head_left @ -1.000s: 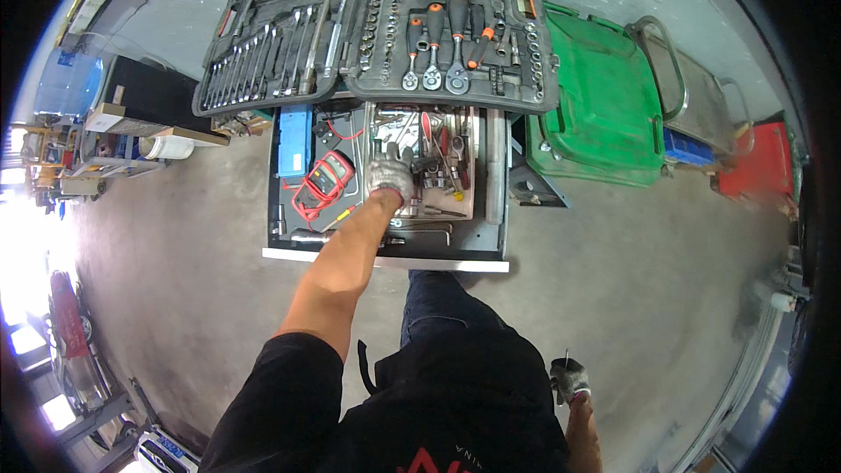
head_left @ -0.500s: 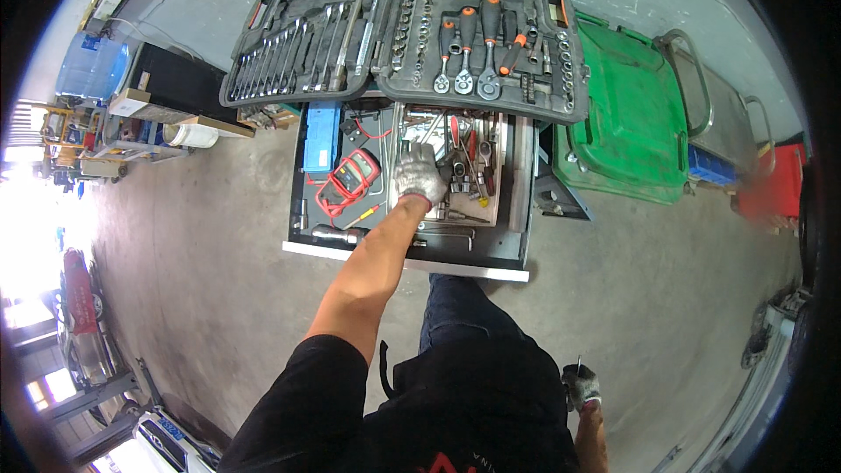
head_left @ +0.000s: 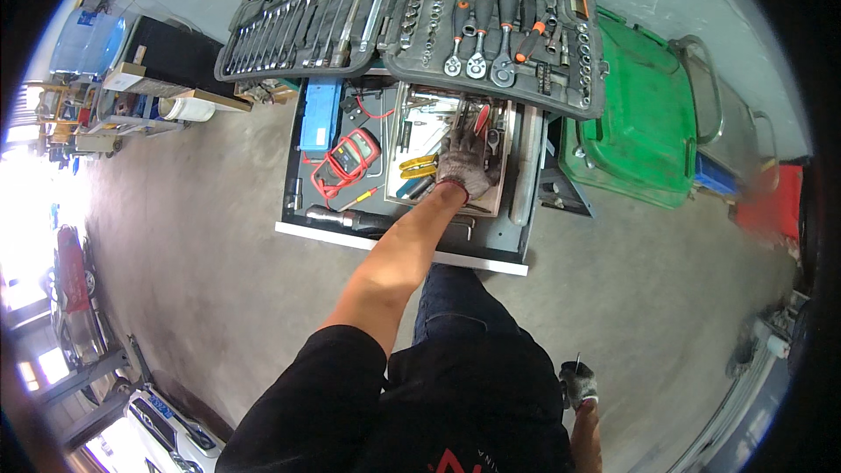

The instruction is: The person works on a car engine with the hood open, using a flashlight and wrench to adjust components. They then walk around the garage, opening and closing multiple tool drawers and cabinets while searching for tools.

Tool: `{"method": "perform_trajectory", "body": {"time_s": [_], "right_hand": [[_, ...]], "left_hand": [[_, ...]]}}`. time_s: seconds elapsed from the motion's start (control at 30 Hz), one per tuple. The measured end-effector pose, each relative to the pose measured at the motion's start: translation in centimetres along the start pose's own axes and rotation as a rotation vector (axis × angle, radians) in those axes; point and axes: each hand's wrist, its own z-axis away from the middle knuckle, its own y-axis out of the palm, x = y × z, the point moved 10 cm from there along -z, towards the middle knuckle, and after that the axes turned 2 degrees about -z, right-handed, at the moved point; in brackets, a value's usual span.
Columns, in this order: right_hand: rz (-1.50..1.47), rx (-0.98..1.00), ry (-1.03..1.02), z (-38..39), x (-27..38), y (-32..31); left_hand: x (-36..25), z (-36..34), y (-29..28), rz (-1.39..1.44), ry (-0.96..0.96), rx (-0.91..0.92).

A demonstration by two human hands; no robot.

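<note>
One gloved left hand (head_left: 467, 166), one gloved right hand (head_left: 579, 381), one thin metal tool (head_left: 578, 357), one drawer (head_left: 491, 264), one tray (head_left: 505, 162), one open tool case (head_left: 561, 101), three ratchets (head_left: 504, 70), one red multimeter (head_left: 354, 155), one blue box (head_left: 319, 123), one green bin (head_left: 644, 118)

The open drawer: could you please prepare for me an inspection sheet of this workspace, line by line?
Surface: drawer pulled open; open tool case beyond it.
Things: tray in the drawer, with yellow-handled tool and red handle.
Clutter: meter and blue box, left of the tray.
Left hand: gloved, over the tray; grip unclear.
Right hand: gloved, holds thin rod, kind unclear.
Cables: red leads looped beside the meter.
Surroundings: green bin at right; bare floor.
</note>
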Motion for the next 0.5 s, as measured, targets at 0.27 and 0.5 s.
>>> {"method": "perform_trajectory", "body": {"time_s": [0.27,0.5], "right_hand": [[0.019,0.121,-0.144,-2.3,2.3,1.3],[0.279,0.141,-0.208,-5.9,1.3,1.3]], "left_hand": [[1.1,7.9,-3.7,0.151,-0.039,-0.227],[6.4,23.5,-3.4,0.047,-0.009,-0.194]]}}
